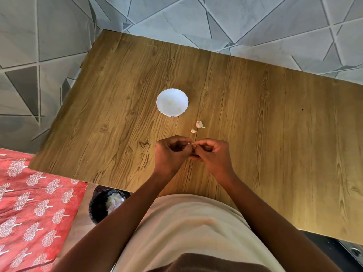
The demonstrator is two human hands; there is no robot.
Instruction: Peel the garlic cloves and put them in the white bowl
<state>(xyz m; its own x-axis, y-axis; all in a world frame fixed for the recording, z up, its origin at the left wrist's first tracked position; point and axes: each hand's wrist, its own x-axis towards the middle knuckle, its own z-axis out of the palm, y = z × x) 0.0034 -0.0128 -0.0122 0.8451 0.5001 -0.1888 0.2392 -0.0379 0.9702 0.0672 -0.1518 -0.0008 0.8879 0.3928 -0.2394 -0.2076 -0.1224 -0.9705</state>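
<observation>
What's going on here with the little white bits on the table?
A person is peeling garlic. The left hand and right hand together pinch one clove over the wooden table. Two more garlic pieces lie beyond, near the white bowl, which already holds a few yellowish bits.

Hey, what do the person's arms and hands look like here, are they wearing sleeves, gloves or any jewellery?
Both forearms are bare to the bottom of the picture; no sleeve shows on either. The left hand and the right hand wear no gloves, and no ring, watch or bracelet can be seen. The torso below is covered by a cream top.
</observation>
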